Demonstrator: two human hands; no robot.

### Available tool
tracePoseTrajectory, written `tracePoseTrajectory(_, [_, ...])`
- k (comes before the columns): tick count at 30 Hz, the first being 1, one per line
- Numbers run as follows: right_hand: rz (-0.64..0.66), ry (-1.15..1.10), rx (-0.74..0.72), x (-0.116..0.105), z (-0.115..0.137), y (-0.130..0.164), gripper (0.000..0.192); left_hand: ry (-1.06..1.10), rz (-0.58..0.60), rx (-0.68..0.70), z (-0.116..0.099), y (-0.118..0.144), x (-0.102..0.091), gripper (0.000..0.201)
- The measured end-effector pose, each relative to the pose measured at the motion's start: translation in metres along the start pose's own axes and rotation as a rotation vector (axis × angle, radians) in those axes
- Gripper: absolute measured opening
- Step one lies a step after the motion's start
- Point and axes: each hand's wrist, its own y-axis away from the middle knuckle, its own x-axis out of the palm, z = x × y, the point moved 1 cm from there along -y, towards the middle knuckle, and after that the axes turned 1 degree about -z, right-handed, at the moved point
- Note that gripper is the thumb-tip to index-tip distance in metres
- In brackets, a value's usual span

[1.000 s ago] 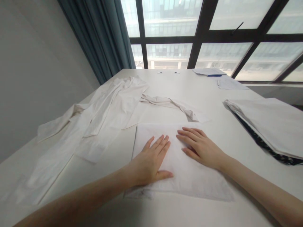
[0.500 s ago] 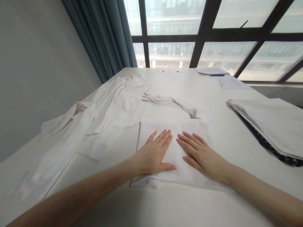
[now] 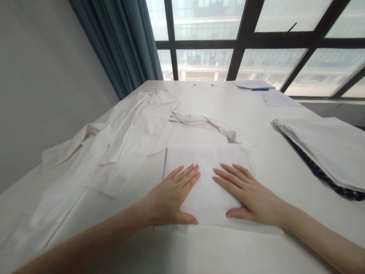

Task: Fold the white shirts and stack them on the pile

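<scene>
White table [image 3: 199,251] strewn with pale cloth.

A folded cloth [image 3: 205,167] lies flat near the front edge, both palms pressed on it. Left of it a loose white garment [image 3: 119,133] sprawls toward the table's left edge, and a twisted strip [image 3: 205,123] of the same fabric trails just behind the folded cloth. On the right sits a stack [image 3: 322,146] of folded pieces, a dark patterned one at the bottom. Far back by the window lie papers [image 3: 281,99] and a blue pen [image 3: 260,89].

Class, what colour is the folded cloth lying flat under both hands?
White. The folded cloth under the left hand and right hand shows plainly in the head view.
</scene>
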Motion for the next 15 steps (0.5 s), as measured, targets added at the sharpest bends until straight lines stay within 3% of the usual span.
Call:
tracePoseTrajectory(7, [-0.036, -0.030, -0.072, -0.003, 0.002, 0.002, 0.070, 0.064, -0.043, 0.062, 0.002, 0.004, -0.002, 0.103])
tracePoseTrajectory(11, [-0.106, -0.065, -0.163, -0.007, 0.008, 0.001, 0.050, 0.074, -0.102, 0.081, 0.004, 0.006, -0.002, 0.082])
tracePoseTrajectory(15, [-0.099, -0.100, -0.204, -0.012, 0.019, -0.001, 0.047, 0.083, -0.150, 0.116, 0.004, 0.008, -0.004, 0.070])
